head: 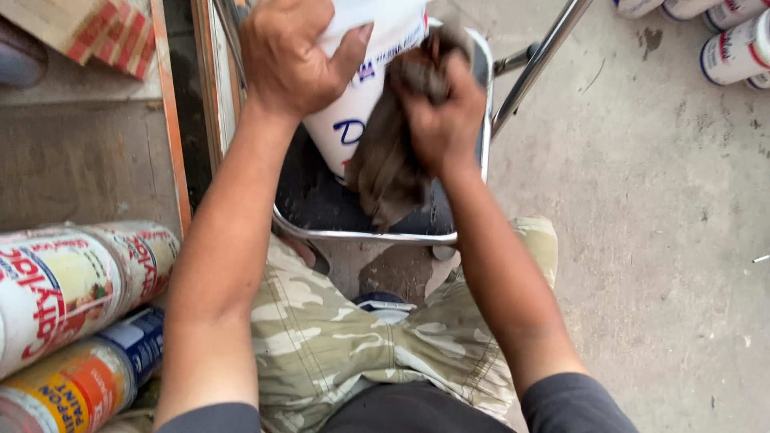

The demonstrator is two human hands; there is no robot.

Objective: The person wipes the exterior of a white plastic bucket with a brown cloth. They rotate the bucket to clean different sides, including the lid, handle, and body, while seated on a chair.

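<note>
My left hand (pixel 289 56) grips the top of a white plastic pail (pixel 353 112) with blue lettering, which stands tilted on a black stool seat. My right hand (pixel 441 112) is closed on a dirty brown rag (pixel 389 172) and presses it against the pail's side. The rag hangs down over the pail's lower part. The stool (pixel 365 235) has a chrome tube frame and stands in front of my knees, which are in camouflage trousers.
Several paint cans (pixel 72 281) lie stacked on their sides at the lower left. More white cans (pixel 734 52) stand at the top right on the concrete floor. A wooden frame (pixel 172 120) and boards run along the left.
</note>
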